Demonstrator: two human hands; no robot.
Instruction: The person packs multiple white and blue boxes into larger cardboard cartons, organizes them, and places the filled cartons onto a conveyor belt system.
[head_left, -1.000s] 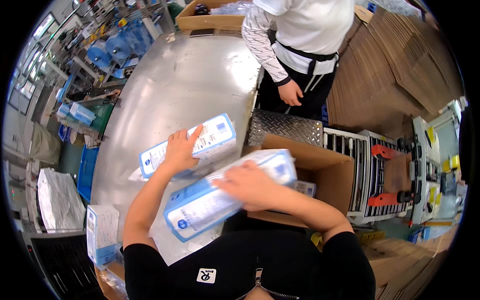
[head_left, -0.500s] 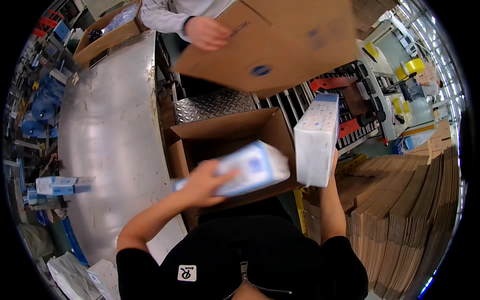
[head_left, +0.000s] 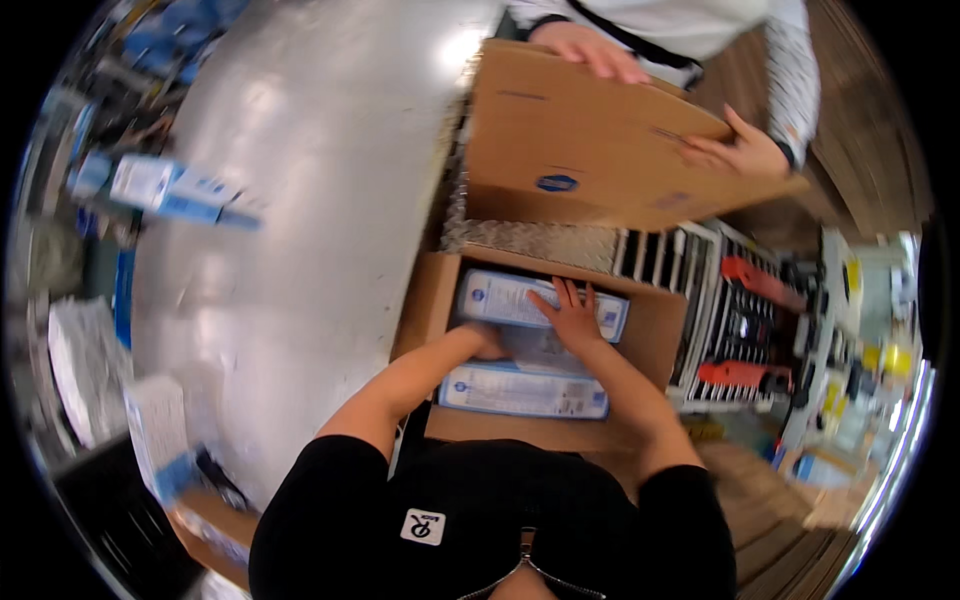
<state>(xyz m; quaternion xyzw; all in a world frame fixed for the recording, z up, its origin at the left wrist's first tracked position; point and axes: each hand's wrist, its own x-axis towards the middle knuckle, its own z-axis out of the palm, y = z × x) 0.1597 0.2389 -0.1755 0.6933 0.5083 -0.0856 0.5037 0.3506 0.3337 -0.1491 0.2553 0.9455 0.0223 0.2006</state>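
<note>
An open cardboard carton stands in front of me with two white-and-blue boxes lying inside. My right hand rests on the far box, its fingers spread over the top near the right end. My left hand reaches into the carton at its left side, between the far box and the near box. Motion smears its fingers, so whether they grip anything does not show. Between the two boxes is a greyish strip that I cannot make out.
Across from me another person's hands hold a large cardboard carton. A metal table runs along the left, with a white-and-blue box at its far-left edge. A roller conveyor with red parts lies to the right; cardboard is stacked beyond.
Both white-and-blue boxes, held above the carton earlier, now lie inside it. My hands have lowered into the carton, the right one opening. The view has shifted; the other person now has both hands on the cardboard.
</note>
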